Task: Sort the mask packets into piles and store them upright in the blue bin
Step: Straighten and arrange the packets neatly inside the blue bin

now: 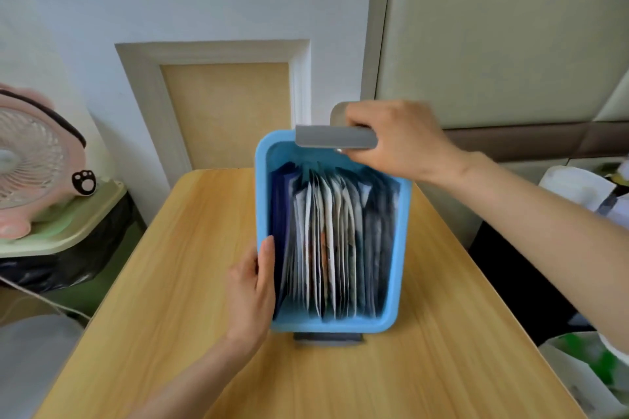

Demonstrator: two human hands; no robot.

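The blue bin [398,265] stands in the middle of the wooden table, tipped slightly toward me. Several mask packets [330,248] stand upright in it, dark blue ones at the left, white ones in the middle, dark ones at the right. My left hand [252,286] grips the bin's left wall, thumb over the rim. My right hand [398,139] is closed on the grey handle [326,137] at the bin's far end. A second grey handle [328,338] shows under the near end.
The wooden table [170,282] has bare surface around the bin. A pink fan [34,160] sits on a green-lidded trash can [64,224] at the left. White bags and clutter [585,194] lie at the right, beside the table edge.
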